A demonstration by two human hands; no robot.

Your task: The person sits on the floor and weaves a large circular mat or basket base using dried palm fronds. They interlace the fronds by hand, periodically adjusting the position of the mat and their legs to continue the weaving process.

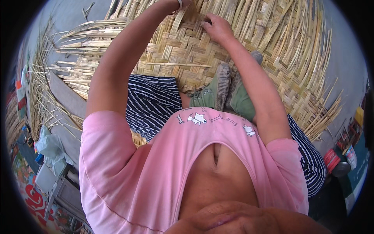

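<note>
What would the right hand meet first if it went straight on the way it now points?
Most likely the pale strips of the woven mat just ahead of the right hand; depth there is unclear, so it may already touch them.

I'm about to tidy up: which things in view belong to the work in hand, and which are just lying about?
In the work:
Woven mat, right hand at it
Splayed strips at its edge

Apparently just lying about:
Pale plastic bag, left
Red object, right
Yellow object, right
</note>
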